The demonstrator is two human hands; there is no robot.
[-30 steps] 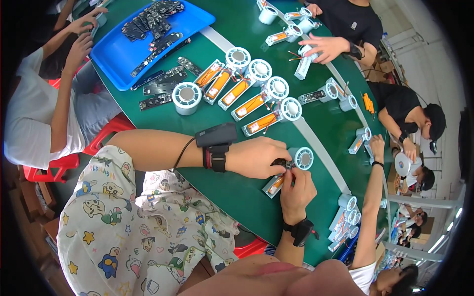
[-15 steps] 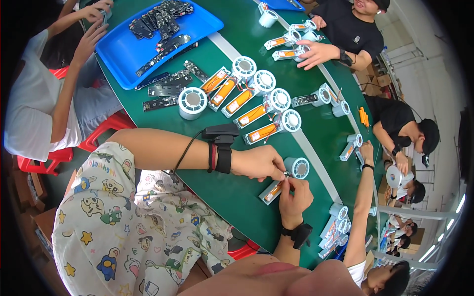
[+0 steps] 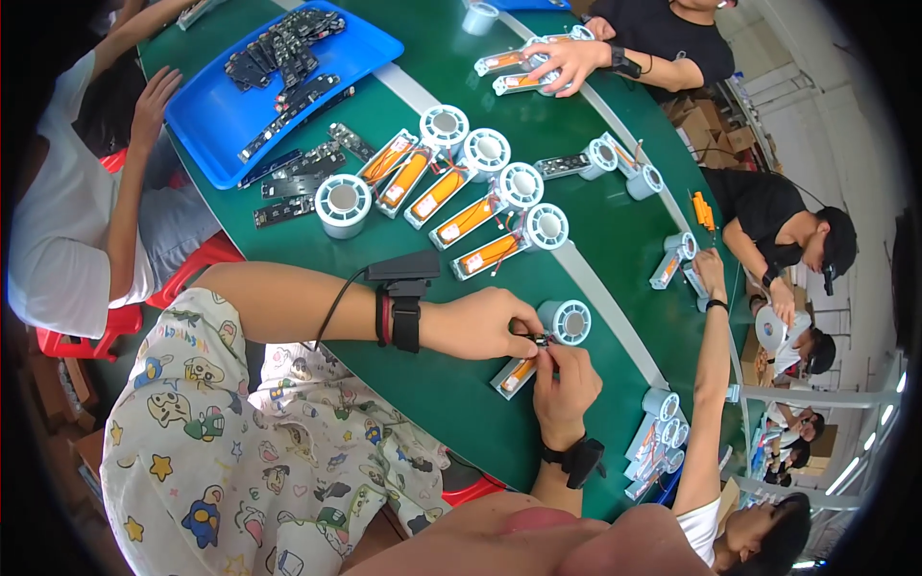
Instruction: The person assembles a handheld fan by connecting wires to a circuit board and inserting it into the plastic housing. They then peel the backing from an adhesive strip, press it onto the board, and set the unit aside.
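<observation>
Close together over the green table, my left hand and my right hand both pinch at a small wire connector with thin dark wires. Fingertips cover most of it. Just below them lies a pale blue fan body, its round vented head beyond my fingers. Its open handle holds an orange battery and is partly hidden by my hands. To the upper left, several similar fan bodies lie in a slanting row, with orange batteries and loose wires in their handles.
A blue tray holds dark circuit boards, and more boards lie beside one standing fan head. A pale strip crosses the table. Co-workers reach in from the far side, one hand on fan bodies. More fan bodies sit lower right.
My view has shifted, so the table items sit farther left. My left fingers curl more around the wires, while both hands stay together. At upper left, a co-worker's hands have moved apart.
</observation>
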